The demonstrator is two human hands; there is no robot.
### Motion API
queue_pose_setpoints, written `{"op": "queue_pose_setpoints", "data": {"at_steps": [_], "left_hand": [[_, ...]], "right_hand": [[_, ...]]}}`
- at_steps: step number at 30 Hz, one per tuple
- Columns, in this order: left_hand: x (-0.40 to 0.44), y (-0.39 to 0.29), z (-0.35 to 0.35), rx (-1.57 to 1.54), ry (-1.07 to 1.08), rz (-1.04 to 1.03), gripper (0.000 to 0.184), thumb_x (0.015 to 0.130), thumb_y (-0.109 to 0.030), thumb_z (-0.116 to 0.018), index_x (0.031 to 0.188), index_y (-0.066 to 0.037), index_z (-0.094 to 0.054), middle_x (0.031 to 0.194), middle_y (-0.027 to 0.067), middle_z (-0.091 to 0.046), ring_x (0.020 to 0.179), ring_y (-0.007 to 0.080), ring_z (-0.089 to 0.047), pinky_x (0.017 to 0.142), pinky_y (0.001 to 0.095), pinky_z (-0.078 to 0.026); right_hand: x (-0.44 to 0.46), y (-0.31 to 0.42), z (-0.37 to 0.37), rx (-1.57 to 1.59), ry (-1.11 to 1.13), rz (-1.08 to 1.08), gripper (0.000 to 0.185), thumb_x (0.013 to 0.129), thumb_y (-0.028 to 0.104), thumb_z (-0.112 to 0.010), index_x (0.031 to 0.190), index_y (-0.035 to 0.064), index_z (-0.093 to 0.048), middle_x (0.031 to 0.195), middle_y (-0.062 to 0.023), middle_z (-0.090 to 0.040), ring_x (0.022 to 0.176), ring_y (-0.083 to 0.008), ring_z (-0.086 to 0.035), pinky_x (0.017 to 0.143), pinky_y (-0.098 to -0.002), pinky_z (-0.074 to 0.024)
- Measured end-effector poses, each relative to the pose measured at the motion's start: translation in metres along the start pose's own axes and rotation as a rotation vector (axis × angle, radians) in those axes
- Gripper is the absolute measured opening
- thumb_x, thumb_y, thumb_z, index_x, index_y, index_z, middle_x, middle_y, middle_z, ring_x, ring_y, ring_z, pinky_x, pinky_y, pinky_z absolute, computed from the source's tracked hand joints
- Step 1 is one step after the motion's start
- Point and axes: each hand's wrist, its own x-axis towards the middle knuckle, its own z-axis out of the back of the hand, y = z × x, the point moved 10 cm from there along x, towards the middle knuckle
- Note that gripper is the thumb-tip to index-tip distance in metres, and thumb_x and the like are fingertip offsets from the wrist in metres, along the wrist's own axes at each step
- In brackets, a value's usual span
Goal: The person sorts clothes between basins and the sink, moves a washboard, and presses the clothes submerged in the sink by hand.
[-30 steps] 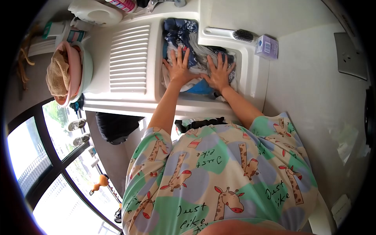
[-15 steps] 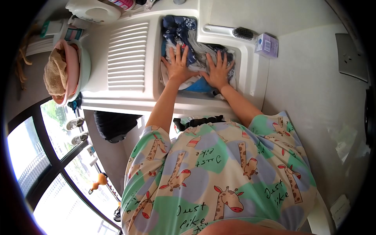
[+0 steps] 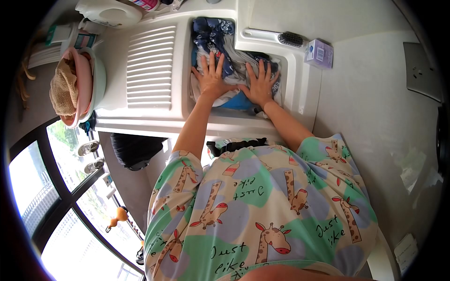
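Clothes in dark blue, grey, white and bright blue fill the basin of a white laundry sink. My left hand lies spread on the left part of the pile, fingers pointing to the far side. Beside it, my right hand presses on the right part with its fingers apart. The two thumbs point toward each other and nearly meet. Neither hand grips any cloth. Water in the basin cannot be made out clearly.
Left of the basin is a ribbed washboard. A scrubbing brush and a purple box lie on the right ledge. Pink and green basins with a brown towel stand far left, near a white jug.
Both hands stay spread on the clothes in almost the same place. The view has shifted very slightly.
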Motion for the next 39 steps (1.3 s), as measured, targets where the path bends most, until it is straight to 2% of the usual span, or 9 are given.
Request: {"op": "queue_pose_setpoints", "data": {"at_steps": [23, 39], "left_hand": [[-0.0002, 0.0, -0.0016, 0.012, 0.016, 0.001, 0.143, 0.057, -0.084, -0.078, 0.166, -0.033, -0.002, 0.174, 0.0065, 0.004, 0.159, 0.0372, 0.001, 0.116, 0.0776, -0.009], [-0.0001, 0.0003, -0.0016, -0.029, -0.005, -0.008, 0.144, 0.056, -0.078, -0.083, 0.166, -0.034, -0.003, 0.174, 0.007, 0.003, 0.159, 0.038, 0.0, 0.116, 0.0788, -0.009]], "right_hand": [[-0.0005, -0.0004, 0.0013, 0.018, -0.016, -0.003, 0.087, 0.082, 0.067, -0.066, 0.157, 0.0293, -0.043, 0.164, -0.0214, -0.023, 0.147, -0.0507, -0.02, 0.108, -0.084, -0.0052], [-0.0004, 0.0002, 0.0022, 0.015, -0.015, 0.0, 0.087, 0.082, 0.067, -0.066, 0.157, 0.0291, -0.043, 0.164, -0.0218, -0.024, 0.147, -0.051, -0.02, 0.108, -0.0835, -0.0057]]}}
